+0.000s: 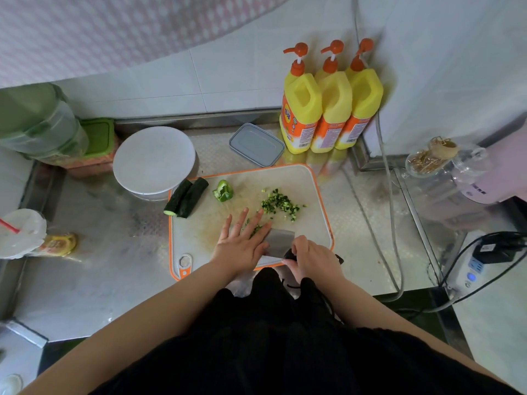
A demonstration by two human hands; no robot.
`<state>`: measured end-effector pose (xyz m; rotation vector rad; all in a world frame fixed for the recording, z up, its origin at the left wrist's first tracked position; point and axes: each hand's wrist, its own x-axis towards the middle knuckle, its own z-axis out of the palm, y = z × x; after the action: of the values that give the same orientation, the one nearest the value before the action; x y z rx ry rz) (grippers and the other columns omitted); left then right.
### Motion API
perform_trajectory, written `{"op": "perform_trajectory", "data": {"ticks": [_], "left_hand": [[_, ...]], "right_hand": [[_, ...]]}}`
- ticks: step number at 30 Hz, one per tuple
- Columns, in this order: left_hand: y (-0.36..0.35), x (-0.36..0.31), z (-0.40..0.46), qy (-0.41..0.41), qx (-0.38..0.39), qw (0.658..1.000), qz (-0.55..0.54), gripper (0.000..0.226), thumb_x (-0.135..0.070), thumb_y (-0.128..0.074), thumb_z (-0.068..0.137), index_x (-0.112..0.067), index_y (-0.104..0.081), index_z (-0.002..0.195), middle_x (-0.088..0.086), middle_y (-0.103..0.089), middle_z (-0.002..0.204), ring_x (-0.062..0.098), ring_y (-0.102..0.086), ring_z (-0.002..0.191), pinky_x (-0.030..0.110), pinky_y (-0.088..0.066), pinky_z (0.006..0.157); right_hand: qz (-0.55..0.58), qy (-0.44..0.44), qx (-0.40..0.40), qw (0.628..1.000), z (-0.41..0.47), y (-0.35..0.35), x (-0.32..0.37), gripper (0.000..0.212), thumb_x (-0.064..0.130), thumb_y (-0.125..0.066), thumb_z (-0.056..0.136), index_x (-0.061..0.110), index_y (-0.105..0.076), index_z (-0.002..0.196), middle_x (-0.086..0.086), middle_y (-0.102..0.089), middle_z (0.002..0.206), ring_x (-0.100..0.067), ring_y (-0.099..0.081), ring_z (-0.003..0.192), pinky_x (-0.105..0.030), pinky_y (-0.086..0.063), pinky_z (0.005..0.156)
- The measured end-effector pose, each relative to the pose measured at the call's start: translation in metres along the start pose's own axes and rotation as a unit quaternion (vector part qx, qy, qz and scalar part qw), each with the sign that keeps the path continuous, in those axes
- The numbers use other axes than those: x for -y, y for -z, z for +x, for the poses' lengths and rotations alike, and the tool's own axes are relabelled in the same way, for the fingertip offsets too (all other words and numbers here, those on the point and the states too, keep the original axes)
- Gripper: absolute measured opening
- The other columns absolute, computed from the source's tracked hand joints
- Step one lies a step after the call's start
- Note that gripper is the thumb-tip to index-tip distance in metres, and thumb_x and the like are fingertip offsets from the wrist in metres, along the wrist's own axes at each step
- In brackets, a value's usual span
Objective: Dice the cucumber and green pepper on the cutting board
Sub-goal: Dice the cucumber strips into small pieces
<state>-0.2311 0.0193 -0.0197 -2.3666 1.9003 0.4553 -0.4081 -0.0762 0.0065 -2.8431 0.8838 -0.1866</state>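
Steel counter (114,280); left hand (242,243) flat; right hand (313,259) grips knife (281,242).

Soft even daylight, faint shadows, wide-angle edge distortion

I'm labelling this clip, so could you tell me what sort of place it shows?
Probably a kitchen prep counter: a cutting board on a steel worktop, tiled walls, and three dish-soap bottles.

The pale plastic cutting board (310,220) has an orange rim; dark green cucumber pieces (186,197) lie beside a bright green pepper chunk (223,191); three yellow pump bottles (330,104) carry orange caps and labels; the steel counter (114,266) shows a fine embossed pattern.
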Motion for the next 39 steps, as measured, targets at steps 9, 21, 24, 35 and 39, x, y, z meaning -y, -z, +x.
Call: {"op": "perform_trajectory", "data": {"ticks": [9,21,24,35,39], "left_hand": [[0.008,0.003,0.001,0.038,0.012,0.999,-0.006,0.092,-0.060,0.039,0.075,-0.035,0.001,0.154,-0.012,0.030,0.153,0.024,0.025,0.145,0.051,0.015,0.116],[0.009,0.010,0.002,0.106,0.013,0.994,-0.007,0.067,-0.053,0.013,0.092,-0.033,-0.001,0.155,-0.014,0.022,0.159,0.021,0.026,0.145,0.048,0.014,0.118],[0.008,0.012,0.000,0.130,0.027,0.990,-0.045,0.058,-0.049,-0.001,0.101,-0.030,-0.008,0.155,-0.016,0.009,0.161,0.016,0.016,0.148,0.043,0.010,0.120],[0.016,0.008,-0.001,0.038,-0.057,0.995,-0.071,0.048,-0.016,-0.029,0.104,-0.018,-0.026,0.152,-0.001,-0.038,0.153,0.016,-0.025,0.145,0.026,-0.003,0.118],[0.022,0.010,-0.010,0.038,-0.058,0.994,-0.087,0.072,0.003,-0.032,0.093,-0.023,-0.008,0.156,0.000,-0.019,0.161,0.019,-0.009,0.149,0.024,0.002,0.116]], "right_hand": [[0.052,-0.008,-0.044,0.998,-0.012,-0.006,-0.022,0.061,0.036,-0.088,0.059,0.017,-0.035,0.082,0.004,-0.053,0.056,-0.017,-0.051,0.039,-0.022,-0.027,0.038],[0.052,-0.035,-0.024,0.998,-0.032,-0.001,-0.049,0.053,0.030,-0.087,0.065,0.015,-0.038,0.079,0.008,-0.040,0.052,-0.014,-0.042,0.035,-0.020,-0.023,0.035],[0.077,-0.074,-0.030,0.994,-0.037,0.000,-0.053,0.054,0.025,-0.085,0.066,0.018,-0.034,0.082,0.011,-0.040,0.052,-0.013,-0.045,0.035,-0.009,-0.014,0.037],[0.298,-0.258,0.035,0.918,-0.015,0.002,-0.040,0.015,0.028,-0.046,0.097,0.017,-0.036,0.098,0.001,-0.056,0.062,-0.021,-0.055,0.053,-0.037,-0.042,0.051],[0.413,-0.310,0.080,0.853,-0.001,0.005,-0.036,0.021,0.037,-0.044,0.097,0.017,-0.044,0.105,0.000,-0.053,0.060,-0.015,-0.047,0.049,-0.032,-0.037,0.053]]}}
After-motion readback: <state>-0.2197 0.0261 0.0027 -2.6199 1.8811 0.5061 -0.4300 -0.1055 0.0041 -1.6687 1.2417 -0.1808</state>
